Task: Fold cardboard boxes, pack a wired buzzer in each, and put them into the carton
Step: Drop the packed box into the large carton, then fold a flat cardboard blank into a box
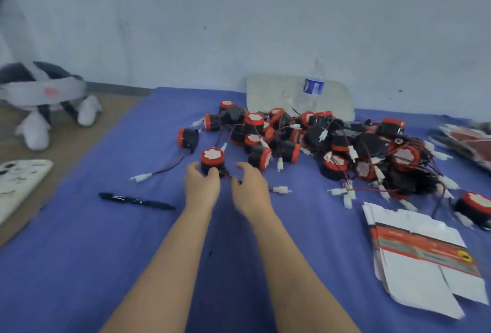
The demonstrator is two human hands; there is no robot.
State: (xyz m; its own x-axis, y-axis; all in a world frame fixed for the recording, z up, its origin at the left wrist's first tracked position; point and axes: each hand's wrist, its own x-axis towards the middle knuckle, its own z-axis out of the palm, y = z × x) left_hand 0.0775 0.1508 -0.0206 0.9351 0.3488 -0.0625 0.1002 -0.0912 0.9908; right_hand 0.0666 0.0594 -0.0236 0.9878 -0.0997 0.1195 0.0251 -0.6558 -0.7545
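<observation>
Plastic buzzer (212, 160) looks light and rigid; hold the body, not the thin wire (227, 174). Fingers of the left hand (202, 185) grip it. Whether the right hand (249, 189) holds anything is unclear.

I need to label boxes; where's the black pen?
Head view: the black pen lies on the blue cloth, left of the left hand gripping a buzzer.

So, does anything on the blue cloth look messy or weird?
Yes. The red-and-black round buzzers lie in a jumbled heap, some tipped over, their thin wires tangled together. The stack of flat white-and-red cardboard boxes is fanned out crookedly, and a black pen lies loose.
</observation>
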